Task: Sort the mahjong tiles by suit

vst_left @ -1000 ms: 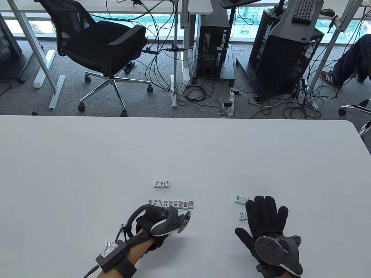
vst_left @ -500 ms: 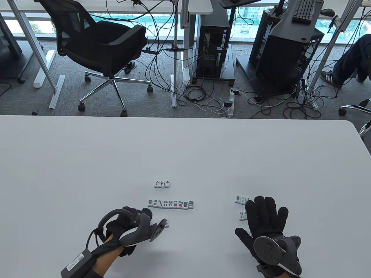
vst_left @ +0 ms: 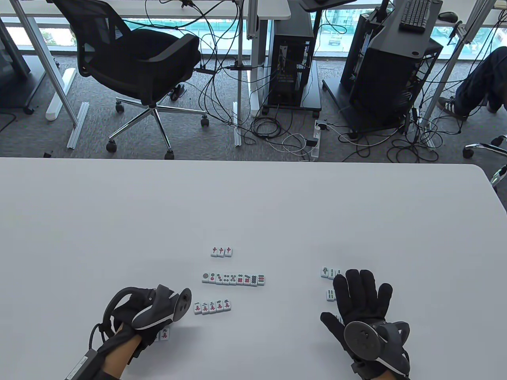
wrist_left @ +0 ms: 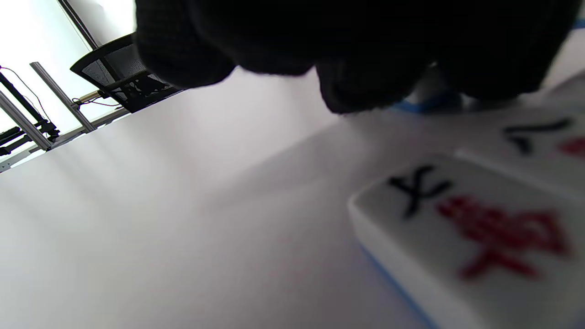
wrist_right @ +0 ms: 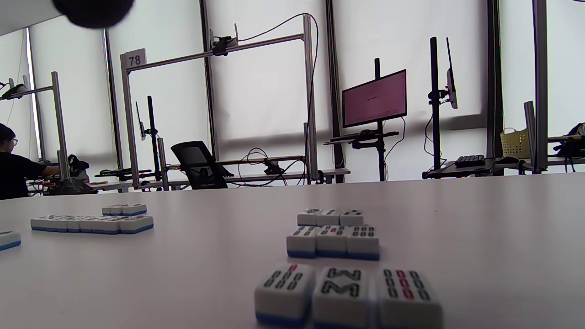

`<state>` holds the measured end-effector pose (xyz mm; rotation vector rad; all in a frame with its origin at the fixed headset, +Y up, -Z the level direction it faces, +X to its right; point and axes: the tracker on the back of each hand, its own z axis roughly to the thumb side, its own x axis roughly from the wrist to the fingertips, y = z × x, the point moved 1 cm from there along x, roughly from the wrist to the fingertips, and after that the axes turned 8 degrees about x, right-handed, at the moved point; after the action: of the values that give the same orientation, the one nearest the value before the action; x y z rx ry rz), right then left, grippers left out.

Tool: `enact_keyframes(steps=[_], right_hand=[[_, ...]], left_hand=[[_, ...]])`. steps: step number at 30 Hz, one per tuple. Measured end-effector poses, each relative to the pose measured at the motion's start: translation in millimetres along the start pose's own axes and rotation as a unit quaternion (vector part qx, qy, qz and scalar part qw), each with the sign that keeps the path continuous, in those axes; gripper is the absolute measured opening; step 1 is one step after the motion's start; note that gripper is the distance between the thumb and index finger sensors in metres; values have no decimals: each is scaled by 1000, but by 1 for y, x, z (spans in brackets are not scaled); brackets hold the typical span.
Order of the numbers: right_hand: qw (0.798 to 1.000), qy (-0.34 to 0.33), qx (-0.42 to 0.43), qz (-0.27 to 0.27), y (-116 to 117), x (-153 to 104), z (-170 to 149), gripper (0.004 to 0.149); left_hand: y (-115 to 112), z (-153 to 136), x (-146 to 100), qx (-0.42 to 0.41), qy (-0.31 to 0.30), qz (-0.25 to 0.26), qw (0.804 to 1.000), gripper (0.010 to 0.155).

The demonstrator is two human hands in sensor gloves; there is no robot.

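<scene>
Office clutter fills the far side of the table view: a black mesh chair (vst_left: 134,59), computer towers on carts (vst_left: 291,59) and tangled cables on grey carpet, with a white table (vst_left: 253,198) taking up the near half. On it the mahjong tiles lie face up in groups. Farthest out sits a row of three red-character tiles (vst_left: 221,251); just nearer is a long row of circle-suit tiles (vst_left: 233,279); nearer again, a row of five character-suit tiles (vst_left: 212,307) with red lower glyphs. To the right, three short rows of bamboo-suit tiles (wrist_right: 332,241) lie one behind another, three tiles each in the right wrist view, and they are partly covered from above by the right hand (vst_left: 362,304). That hand lies flat, palm down, its fingers straight and spread, gripping nothing. The left hand (vst_left: 136,316) is at the near left, well apart from the five-tile row, its tracker (vst_left: 158,310) hiding the fingers from above. A few more character tiles (vst_left: 164,335) peek out beside its wrist. In the left wrist view two of these lie side by side close to the lens (wrist_left: 470,237), and the gloved fingertips (wrist_left: 365,87) come down onto or around another tile with a blue base (wrist_left: 429,98) behind them; whether they pinch it or only touch it I cannot tell.
</scene>
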<state>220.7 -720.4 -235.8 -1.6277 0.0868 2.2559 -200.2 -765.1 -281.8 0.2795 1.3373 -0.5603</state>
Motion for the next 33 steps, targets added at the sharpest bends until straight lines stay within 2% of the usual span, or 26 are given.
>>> enact_keyframes(steps=[8,13,15,19,25,33], right_hand=[[1000,-4,15,-2,-1,1,1,83],[999,-11,30,-10,-5,0,4,83],[999,-13,26,-12,-6,-1,4,83],[999,-13,32,-14,-7,-1,3,83],[999,2,43,-21,-10,-1,-5,83],[999,0,47,-20,-10,0,-4,82]], left_hand=[[12,6,14,3,-5,-12,1000,60],[47,24,25,-36,-20,12,999,60],[69,43,29,-45,-40,35,998,60],[93,77,33,-35,-73,70,994,60],[99,105,36,-17,-86,75,993,60],[90,117,43,13,-88,52,995,60]])
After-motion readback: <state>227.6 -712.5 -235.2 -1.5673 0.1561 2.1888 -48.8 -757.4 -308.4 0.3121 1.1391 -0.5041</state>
